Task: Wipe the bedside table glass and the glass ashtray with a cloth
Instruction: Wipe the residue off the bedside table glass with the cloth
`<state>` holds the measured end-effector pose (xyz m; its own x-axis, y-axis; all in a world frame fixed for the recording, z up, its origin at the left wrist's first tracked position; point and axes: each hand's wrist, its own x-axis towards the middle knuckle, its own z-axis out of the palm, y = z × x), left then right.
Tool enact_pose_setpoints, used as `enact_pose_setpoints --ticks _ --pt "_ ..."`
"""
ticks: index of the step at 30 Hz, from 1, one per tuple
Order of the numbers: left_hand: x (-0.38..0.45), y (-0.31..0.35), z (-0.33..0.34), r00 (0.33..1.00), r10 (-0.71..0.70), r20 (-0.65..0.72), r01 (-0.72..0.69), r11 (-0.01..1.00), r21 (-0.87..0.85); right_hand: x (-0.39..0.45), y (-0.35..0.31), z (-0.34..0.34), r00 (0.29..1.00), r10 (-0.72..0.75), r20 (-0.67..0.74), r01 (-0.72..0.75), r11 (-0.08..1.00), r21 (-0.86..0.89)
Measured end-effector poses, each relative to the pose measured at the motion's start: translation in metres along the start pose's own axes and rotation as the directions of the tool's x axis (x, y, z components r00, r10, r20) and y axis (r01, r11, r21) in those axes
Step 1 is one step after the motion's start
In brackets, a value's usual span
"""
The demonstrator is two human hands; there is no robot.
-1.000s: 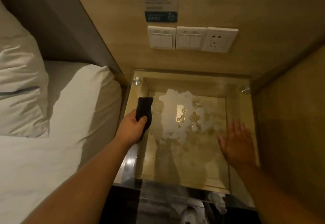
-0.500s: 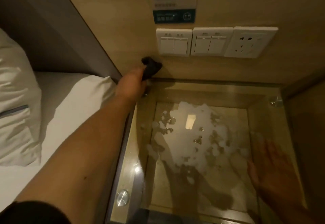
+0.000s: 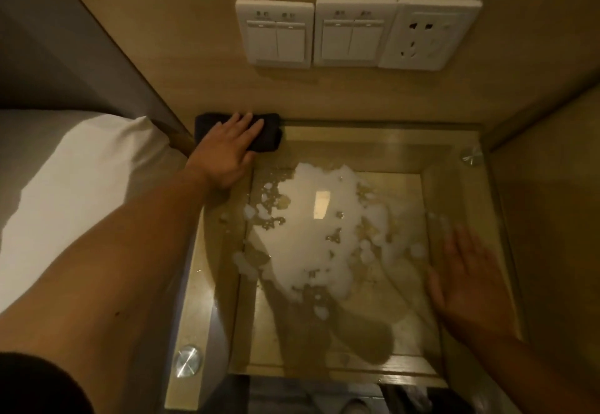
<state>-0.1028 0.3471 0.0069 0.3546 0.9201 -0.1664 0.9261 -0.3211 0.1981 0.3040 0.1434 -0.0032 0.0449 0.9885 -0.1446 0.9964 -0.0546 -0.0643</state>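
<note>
The bedside table's glass top (image 3: 383, 144) fills the middle of the view, with a wide patch of white foam (image 3: 311, 238) spread over its centre. A black cloth (image 3: 270, 140) lies at the far left corner of the glass, against the wall. My left hand (image 3: 227, 153) presses flat on the cloth, fingers stretched over it. My right hand (image 3: 467, 283) rests flat on the right side of the glass with fingers apart, slightly blurred. No ashtray is in view.
Round metal studs sit at the near left corner (image 3: 186, 360) and far right corner (image 3: 472, 157). Two light switches (image 3: 276, 33) and a socket (image 3: 428, 33) are on the wooden wall behind. A white bed (image 3: 65, 192) borders the table's left; a wooden panel closes its right.
My left hand carried the cloth from the left edge to the far left corner and laid it flat against the wall. The view moved closer. My right hand stayed on the glass.
</note>
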Motion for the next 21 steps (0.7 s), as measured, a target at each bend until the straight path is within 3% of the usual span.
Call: enact_pose_setpoints --ticks 8,21 --pt "-0.024 0.013 0.008 0.998 -0.062 -0.008 0.062 0.997 0.041 0.001 0.002 0.003 1.0 -0.026 0.012 0.026 1.0 -0.017" --pt "-0.209 0.086 0.044 0.972 -0.224 0.073 0.225 0.974 -0.011 -0.001 -0.003 -0.001 0.999 -0.011 0.046 0.011 1.0 -0.008"
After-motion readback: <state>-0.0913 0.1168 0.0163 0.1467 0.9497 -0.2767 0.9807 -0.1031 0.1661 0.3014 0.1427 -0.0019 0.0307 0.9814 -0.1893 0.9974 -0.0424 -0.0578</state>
